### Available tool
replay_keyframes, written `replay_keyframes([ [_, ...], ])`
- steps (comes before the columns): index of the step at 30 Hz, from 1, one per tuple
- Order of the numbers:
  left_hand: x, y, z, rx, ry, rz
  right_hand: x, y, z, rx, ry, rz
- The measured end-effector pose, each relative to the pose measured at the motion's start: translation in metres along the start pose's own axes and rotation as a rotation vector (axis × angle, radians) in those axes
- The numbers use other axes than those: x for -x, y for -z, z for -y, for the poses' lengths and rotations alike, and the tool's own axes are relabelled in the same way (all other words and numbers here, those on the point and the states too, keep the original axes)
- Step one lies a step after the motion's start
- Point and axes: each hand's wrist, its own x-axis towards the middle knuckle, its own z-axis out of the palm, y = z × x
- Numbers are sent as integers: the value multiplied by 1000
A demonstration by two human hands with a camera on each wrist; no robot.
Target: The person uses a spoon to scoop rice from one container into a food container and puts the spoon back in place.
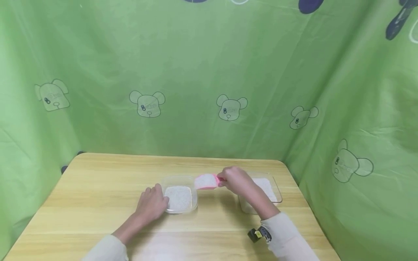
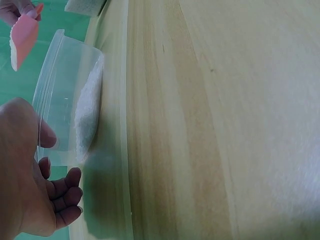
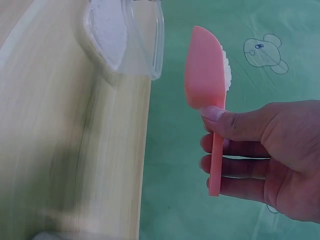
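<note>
A pink scoop (image 1: 206,182) heaped with white grains is held up in my right hand (image 1: 236,180). In the right wrist view, my thumb and curled fingers grip the scoop's handle (image 3: 215,165), and white grains (image 3: 227,70) show above its rim. The scoop's tip is close to the right rim of a clear plastic container (image 1: 194,203), which has a layer of white grains (image 1: 178,198) on its bottom. My left hand (image 1: 151,203) pinches the container's left rim between thumb and fingers. The left wrist view shows that grip on the clear wall (image 2: 62,85).
Under my right forearm stands a second clear container (image 1: 277,190), also holding white grains (image 1: 265,187), near the right side of the wooden table (image 1: 107,203). A green curtain (image 1: 183,134) with bear outlines hangs behind the table and along both sides.
</note>
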Motion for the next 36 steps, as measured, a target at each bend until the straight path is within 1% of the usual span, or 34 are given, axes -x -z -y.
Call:
replay_keyframes([
  [5,-1,0,0,-1,-3,-7,-5,-3,6,0,-16,16],
  [11,-2,0,1,-10,-4,-7,-11,-5,11,46,-7,31],
  [16,-1,-1,2,-3,-3,-7,-15,-4,14,59,6,45],
  [30,-2,0,0,-1,-7,5,-20,-3,15,70,-8,79],
  [36,-2,-2,2,-2,6,10,-21,-4,15,69,-17,94],
])
